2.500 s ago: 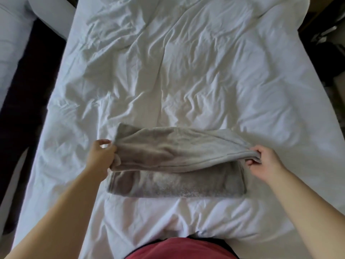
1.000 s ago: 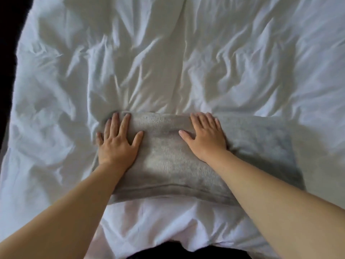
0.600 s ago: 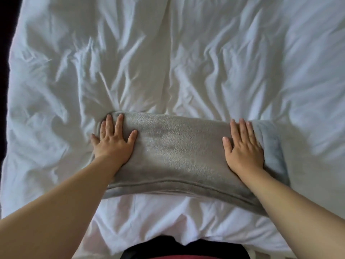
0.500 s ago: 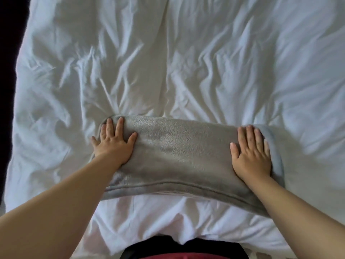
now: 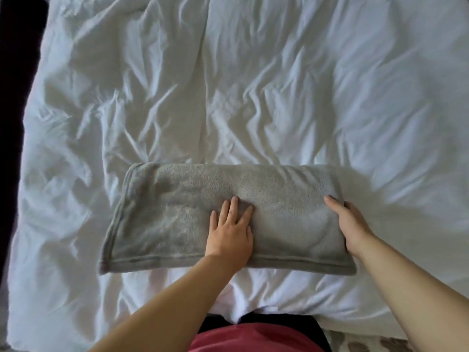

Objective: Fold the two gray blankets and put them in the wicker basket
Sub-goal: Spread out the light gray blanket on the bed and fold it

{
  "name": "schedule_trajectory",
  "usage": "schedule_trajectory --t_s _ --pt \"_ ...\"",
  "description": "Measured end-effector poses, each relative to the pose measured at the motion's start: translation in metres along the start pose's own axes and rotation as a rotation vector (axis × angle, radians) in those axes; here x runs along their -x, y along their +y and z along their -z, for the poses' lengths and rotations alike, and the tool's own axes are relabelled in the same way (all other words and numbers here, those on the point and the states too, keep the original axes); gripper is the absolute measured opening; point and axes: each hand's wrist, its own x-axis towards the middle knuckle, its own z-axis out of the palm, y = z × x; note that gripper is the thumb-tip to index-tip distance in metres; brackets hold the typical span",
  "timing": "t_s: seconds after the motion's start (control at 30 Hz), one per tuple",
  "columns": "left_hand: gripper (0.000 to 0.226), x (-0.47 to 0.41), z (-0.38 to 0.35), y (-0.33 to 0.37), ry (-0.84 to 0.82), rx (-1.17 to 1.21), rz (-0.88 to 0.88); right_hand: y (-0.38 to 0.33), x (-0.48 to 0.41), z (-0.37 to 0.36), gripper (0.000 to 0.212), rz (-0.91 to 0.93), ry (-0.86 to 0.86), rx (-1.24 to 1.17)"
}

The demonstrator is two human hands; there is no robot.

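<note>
Folded into a long flat rectangle: the gray blanket [image 5: 177, 212], lying across the near part of the white bed cover [image 5: 253, 85], long side toward the person. Stitched hem [image 5: 111, 237] along its left end and near edge; right end rounded, like a fold. Pressed flat on the middle of the blanket: the left hand [image 5: 229, 237], palm down, fingers straight and a little spread, grip wide and holding nothing. At the right end: the right hand [image 5: 351, 224], thumb [image 5: 330, 200] laid on top of the fabric, the other fingers going round the folded edge and hidden there; grip closed on that end of the blanket. Much wrinkled, the bed cover, with deep creases beyond the blanket. At the bottom, past the bed edge, a piece of red clothing [image 5: 253, 339] with dark cloth just above it. Along the left side, a dark strip [image 5: 12, 97], too dark to tell what.
</note>
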Motion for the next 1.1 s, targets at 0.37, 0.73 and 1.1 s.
schedule_trajectory --t_s 0.37,0.73,1.1 --pt "0.056 -0.016 -0.010 -0.023 -0.142 0.016 -0.034 -0.027 0.016 -0.002 0.039 -0.240 -0.236 0.041" --pt "0.025 0.012 0.051 -0.068 -0.268 1.429 0.179 -0.105 0.117 -0.085 0.025 -0.151 -0.427 0.251" --pt "0.056 0.070 0.089 -0.196 0.049 2.051 0.501 -0.075 0.191 -0.310 0.051 0.033 -0.761 0.976"
